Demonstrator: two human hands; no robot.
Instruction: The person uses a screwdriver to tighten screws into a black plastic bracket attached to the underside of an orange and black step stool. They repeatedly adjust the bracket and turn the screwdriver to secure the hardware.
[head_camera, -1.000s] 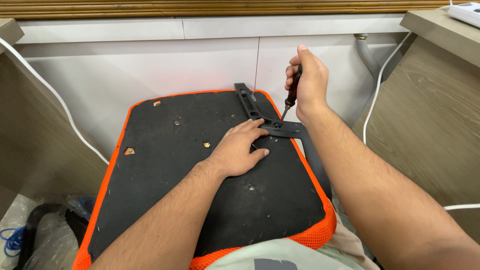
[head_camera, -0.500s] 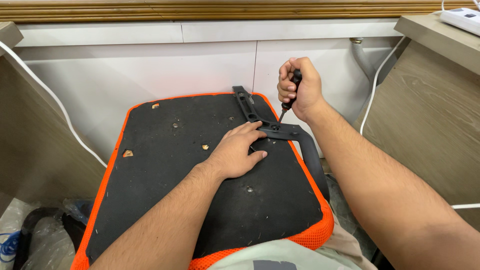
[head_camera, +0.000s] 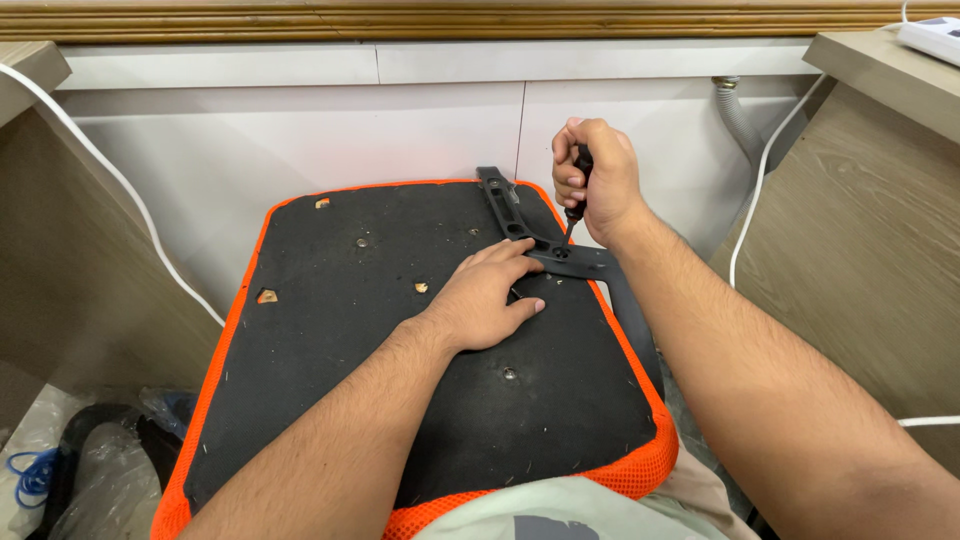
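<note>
Hands worked on an upturned chair seat (head_camera: 330, 330), its black fabric underside facing up with an orange mesh edge around it, resting against the person's lap. Right hand (head_camera: 597, 180) was closed in a fist around the black handle of a screwdriver (head_camera: 577, 190), the shaft held upright and its tip meeting the black metal armrest bracket (head_camera: 540, 235) at the seat's far right corner. Left hand (head_camera: 485, 298) lay palm down on the black fabric, fingers (head_camera: 505, 255) spread narrow and flat, holding nothing, the index fingertip touching the bracket just beside the screwdriver tip. The bracket ran from the seat's far edge toward the right side, where a black armrest (head_camera: 632, 320) hung down beside the seat. Several small screw holes (head_camera: 510, 373) dotted the fabric. White wall panels (head_camera: 300, 130) stood behind the seat, wooden desk panels (head_camera: 860, 250) at right and left, with a white cable (head_camera: 760, 190) hanging at right. Clear plastic wrapping (head_camera: 90, 470) lay on the floor at lower left.
</note>
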